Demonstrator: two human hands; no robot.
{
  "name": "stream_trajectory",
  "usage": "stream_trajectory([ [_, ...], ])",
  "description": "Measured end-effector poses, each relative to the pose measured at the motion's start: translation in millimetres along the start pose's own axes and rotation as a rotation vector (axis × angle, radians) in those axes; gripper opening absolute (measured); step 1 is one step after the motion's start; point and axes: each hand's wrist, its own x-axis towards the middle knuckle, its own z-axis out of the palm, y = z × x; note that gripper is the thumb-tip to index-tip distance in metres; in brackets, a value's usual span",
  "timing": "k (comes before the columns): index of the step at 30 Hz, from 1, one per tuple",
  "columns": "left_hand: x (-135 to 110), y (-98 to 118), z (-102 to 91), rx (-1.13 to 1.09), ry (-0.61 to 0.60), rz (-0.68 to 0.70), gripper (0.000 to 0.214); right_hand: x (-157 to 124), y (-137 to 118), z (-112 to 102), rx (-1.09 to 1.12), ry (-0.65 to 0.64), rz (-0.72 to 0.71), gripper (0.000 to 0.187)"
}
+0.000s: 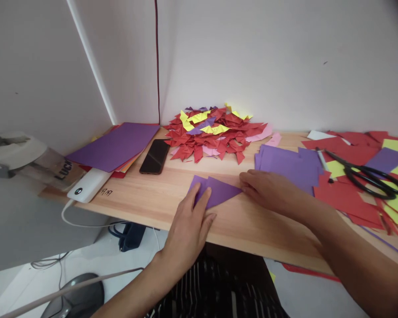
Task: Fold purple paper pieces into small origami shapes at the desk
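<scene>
A small folded piece of purple paper (220, 191) lies on the wooden table, narrowing to a point on its right. My left hand (189, 223) rests on its left part with the fingers stretched out, pressing it to the table. At the right tip of the paper is my right hand (260, 187), its fingers drawn together; whether they pinch the tip is hidden. Just behind my right hand sits a stack of purple paper squares (281, 163). Farther back, a heap of folded paper shapes (212, 134) in red, yellow, purple and pink stands against the wall.
Black scissors (368, 176), a pen (323, 161) and red and yellow paper scraps (351, 203) cover the right side. At left lie a phone (154, 157), purple sheets (119, 145), a white power bank (89, 185) with a cable, and a clear bottle (49, 168).
</scene>
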Motion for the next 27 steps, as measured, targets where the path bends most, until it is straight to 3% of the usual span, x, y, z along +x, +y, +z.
stream_trajectory([
  [5, 15.7, -3.8, -2.7, -0.111, -0.026, -0.092, 0.047, -1.1, -0.9, 0.6, -0.01, 0.008, -0.002, 0.026],
  [13, 20.2, -11.8, 8.9, -0.228, 0.035, -0.068, 0.029, -1.9, -4.7, -6.4, -0.022, 0.042, 0.002, 0.025],
  [15, 19.0, -12.0, 10.2, -0.228, 0.055, -0.055, 0.029, -3.6, -14.2, -9.0, -0.023, 0.096, -0.056, 0.024],
  [17, 18.3, -12.0, 11.3, -0.21, 0.06, -0.042, 0.028, -8.0, -29.4, -7.7, 0.003, 0.18, -0.2, 0.023],
  [19, 18.1, -12.0, 12.0, -0.18, 0.045, -0.039, 0.024, -15.3, -47.1, -1.0, 0.027, 0.238, -0.371, 0.032],
  [21, 18.4, -12.0, 12.1, -0.159, 0.025, -0.044, 0.021, -24.0, -62.9, 9.4, -0.007, 0.294, -0.428, 0.04],
  [27, 20.3, -10.7, 10.2, -0.138, 0.019, -0.025, 0.025, -40.3, -81.7, 38.0, -0.099, 0.302, -0.304, 0.059],
])
